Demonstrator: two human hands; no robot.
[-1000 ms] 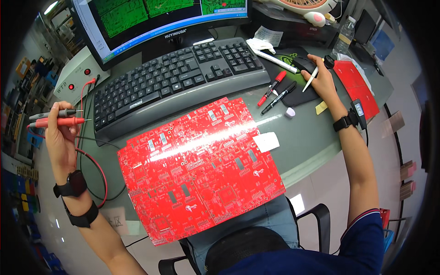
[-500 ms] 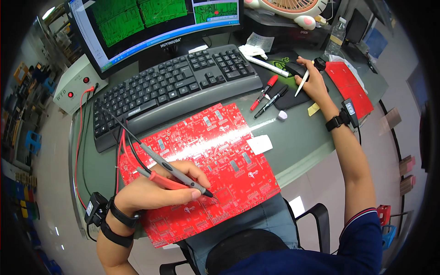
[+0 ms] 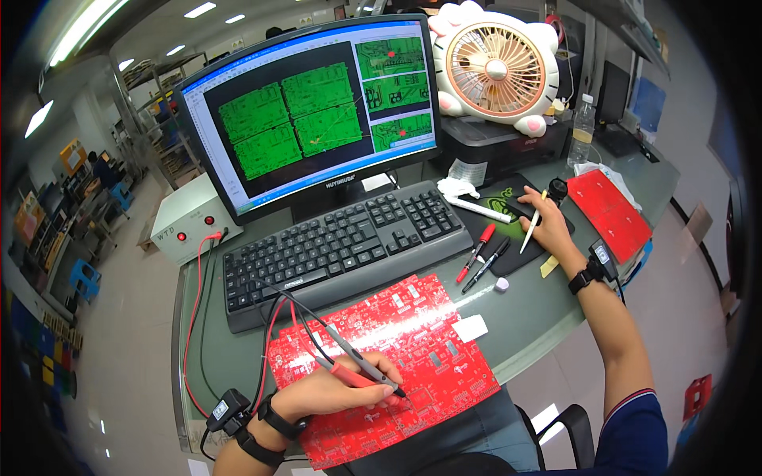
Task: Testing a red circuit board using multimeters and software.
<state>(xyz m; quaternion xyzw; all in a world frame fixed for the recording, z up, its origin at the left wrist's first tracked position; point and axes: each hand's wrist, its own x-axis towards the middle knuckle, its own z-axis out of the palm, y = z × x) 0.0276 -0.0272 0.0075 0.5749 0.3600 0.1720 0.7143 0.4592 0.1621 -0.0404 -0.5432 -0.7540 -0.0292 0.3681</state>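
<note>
Both probes pinched snugly in my left fingers [image 3: 389, 368], gray probe [image 3: 353, 351] beside red probe [image 3: 349, 376], over the red circuit board [image 3: 472, 379] on the tabletop's [image 3: 528, 337] near edge; steady tips, light pressure! My right fingers [image 3: 538, 235] curl around a white pen [image 3: 533, 222].

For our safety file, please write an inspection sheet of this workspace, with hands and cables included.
Surface: green table, carrying keyboard and monitor.
Job's things: red circuit board, jutting past the table's front edge; grey probe, red probe.
Clutter: red marker, black marker, yellow slip, bottle.
Hands: left hand holds both probes over the board, tip contact unclear; right hand holds a white pen-like stick above the mouse pad.
Cables: red lead runs down from the white box; probe cables loop near the keyboard.
Surroundings: fan atop a black machine; blue stool at far left.
</note>
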